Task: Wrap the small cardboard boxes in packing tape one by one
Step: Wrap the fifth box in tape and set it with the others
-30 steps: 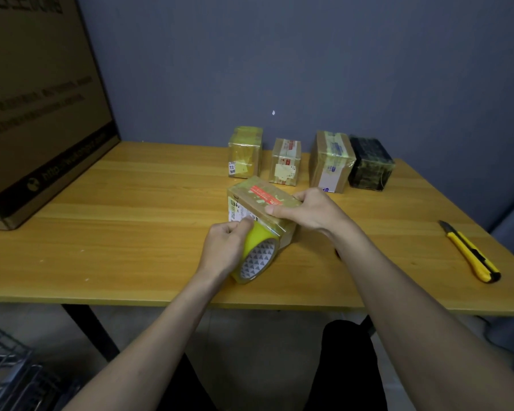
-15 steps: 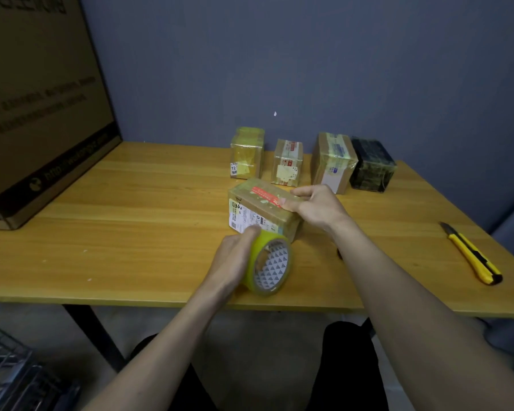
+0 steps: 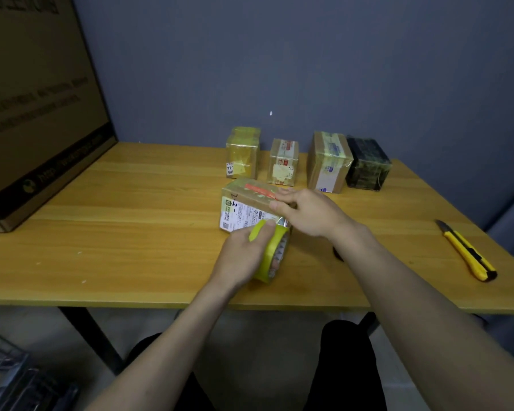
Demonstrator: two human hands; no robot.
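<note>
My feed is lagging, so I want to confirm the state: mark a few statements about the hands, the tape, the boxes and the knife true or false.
1. The left hand grips the yellow tape roll. True.
2. The right hand holds the utility knife. False: the knife lies on the table, and the right hand rests on the box being wrapped.
3. Four boxes stand in a row at the back. True.
4. All the back boxes are black. False: only the rightmost, the black box.
</note>
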